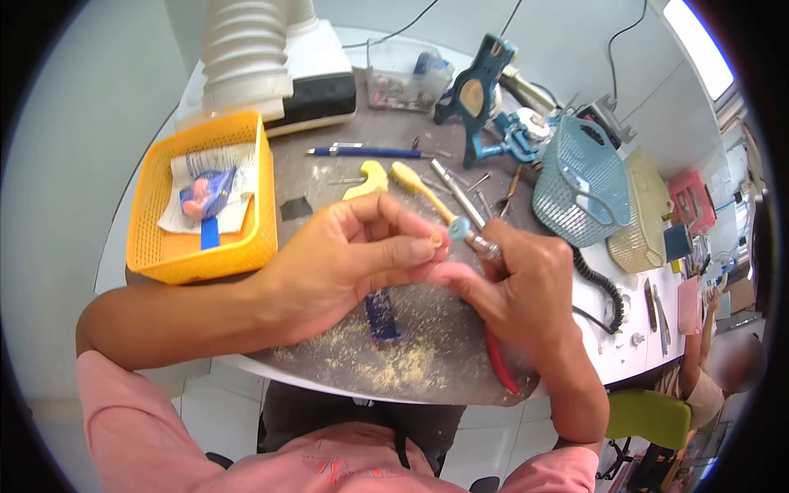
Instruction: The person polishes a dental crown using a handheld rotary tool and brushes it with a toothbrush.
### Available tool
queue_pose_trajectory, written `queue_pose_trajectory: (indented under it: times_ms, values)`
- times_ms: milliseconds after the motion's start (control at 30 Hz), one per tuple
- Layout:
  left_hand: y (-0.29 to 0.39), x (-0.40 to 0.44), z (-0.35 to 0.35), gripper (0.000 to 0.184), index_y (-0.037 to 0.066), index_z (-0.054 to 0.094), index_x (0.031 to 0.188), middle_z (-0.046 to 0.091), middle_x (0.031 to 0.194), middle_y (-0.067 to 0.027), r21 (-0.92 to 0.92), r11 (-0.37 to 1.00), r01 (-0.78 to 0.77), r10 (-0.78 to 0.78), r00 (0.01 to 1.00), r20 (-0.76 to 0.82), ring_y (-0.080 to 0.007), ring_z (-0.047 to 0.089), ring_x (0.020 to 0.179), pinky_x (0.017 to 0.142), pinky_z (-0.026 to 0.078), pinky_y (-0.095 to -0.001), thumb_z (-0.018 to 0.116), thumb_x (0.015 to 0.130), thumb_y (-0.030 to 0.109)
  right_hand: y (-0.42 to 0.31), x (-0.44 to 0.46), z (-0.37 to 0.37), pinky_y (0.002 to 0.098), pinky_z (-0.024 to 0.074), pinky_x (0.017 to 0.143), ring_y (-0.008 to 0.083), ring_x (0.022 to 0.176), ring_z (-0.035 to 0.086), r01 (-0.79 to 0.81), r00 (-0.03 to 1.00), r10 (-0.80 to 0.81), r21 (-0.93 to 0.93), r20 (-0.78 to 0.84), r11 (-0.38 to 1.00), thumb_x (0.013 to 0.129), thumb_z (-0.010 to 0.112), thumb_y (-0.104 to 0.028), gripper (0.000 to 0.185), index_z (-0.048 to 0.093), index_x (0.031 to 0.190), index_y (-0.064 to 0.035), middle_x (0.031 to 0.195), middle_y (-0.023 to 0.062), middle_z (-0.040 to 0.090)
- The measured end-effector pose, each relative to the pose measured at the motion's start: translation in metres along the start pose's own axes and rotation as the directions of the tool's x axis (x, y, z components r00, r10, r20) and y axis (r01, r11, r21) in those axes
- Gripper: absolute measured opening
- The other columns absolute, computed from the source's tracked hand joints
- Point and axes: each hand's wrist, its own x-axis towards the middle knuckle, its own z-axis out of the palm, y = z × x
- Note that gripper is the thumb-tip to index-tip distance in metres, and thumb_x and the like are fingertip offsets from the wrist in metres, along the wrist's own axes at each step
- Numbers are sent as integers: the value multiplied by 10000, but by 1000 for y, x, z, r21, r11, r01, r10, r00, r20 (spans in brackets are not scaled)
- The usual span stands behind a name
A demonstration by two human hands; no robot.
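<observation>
The left hand (353, 255) pinches a small yellowish piece (436, 241) beside the blue wheel (459, 228) of the rotary handpiece (486, 247), closed in the right hand (526, 283), seemingly mid-grinding, which calls for steadiness

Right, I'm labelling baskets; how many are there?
3 clear ones: yellow basket at left, light blue basket at right, cream basket beside it. The pink container may be another; more may be hidden.

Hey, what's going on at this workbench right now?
A person's left hand pinches a small yellowish piece in the fingertips. The right hand grips a handheld rotary tool with a pale blue disc close to the piece. Yellowish dust lies on the gray work surface beneath.
</observation>
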Motion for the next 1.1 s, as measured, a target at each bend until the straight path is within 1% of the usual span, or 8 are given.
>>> queue_pose_trajectory:
  times_ms: [33,167,267,333,667,900,1100]
  values:
    - [0,0,0,109,58,605,991,628,1093,-77,12,1000,16,-16,1000,-26,-176,637,1044,952,537,-335,665,907,21,0,-1,-1,347,413,415,232,430,560,-14,1000,14,5,18,1000,738,765,-581,581,550,665,-47,529,56,546]
    - [-1,0,-1,112,56,613,1002,631,1091,-80,-10,1000,1,-1,1000,-11,-177,642,1041,943,541,-329,659,909,15,-2,-1,-2,348,422,425,241,433,569,-34,999,34,-12,29,999,760,755,-566,566,551,662,-47,531,67,562]
    - [-3,1,-3,115,50,618,1016,635,1079,-79,-41,999,-15,15,1000,0,-174,648,1029,932,547,-319,650,913,9,-2,-1,1,356,421,425,252,432,569,-35,999,35,-30,28,999,772,744,-565,562,555,662,-47,519,71,556]
    - [-3,2,-4,117,43,621,1025,640,1081,-82,-23,999,-30,30,999,-10,-174,652,1022,923,552,-310,641,917,4,-2,0,1,359,421,425,257,432,569,-37,999,38,-31,31,999,776,741,-562,559,557,661,-47,515,72,554]
    - [-1,1,-3,115,37,619,1023,641,1101,-97,-24,999,-30,30,1000,-3,-180,652,1031,941,553,-320,643,915,3,-3,1,3,371,425,435,274,454,586,-32,999,34,-47,37,998,788,731,-554,543,569,664,-50,517,78,562]
    - [-2,2,-3,137,29,610,1044,639,1099,-105,-13,1000,-11,11,1000,-14,-181,647,1034,943,555,-314,649,913,12,-2,1,2,361,425,436,261,452,584,-18,999,20,-57,37,998,781,733,-559,542,580,676,-50,509,69,555]
    - [-1,0,-2,151,28,610,1054,640,1094,-97,16,1000,21,-21,999,-29,-170,644,1030,939,554,-304,658,911,22,-4,0,2,350,421,430,240,446,580,-13,1000,13,-16,1,1000,769,742,-563,542,586,679,-52,505,56,549]
